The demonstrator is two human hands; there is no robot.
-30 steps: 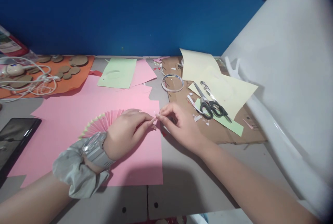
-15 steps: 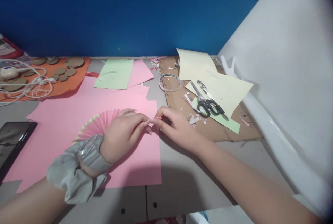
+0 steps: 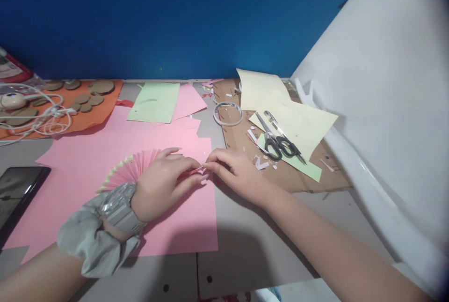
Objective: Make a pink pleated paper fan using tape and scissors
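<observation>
Pink pleated paper has yellow-green edging.

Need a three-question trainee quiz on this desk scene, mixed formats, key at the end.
1. Multiple choice: what lies against the black-handled scissors?
A) phone
B) pen
C) bottle

2. True or false: the watch and the grey-green scrunchie are on the same arm.

3. Fill in: the pleated pink paper beside the left hand has a ____ outer edge.

Key: 1 B; 2 true; 3 yellow-green.
</observation>
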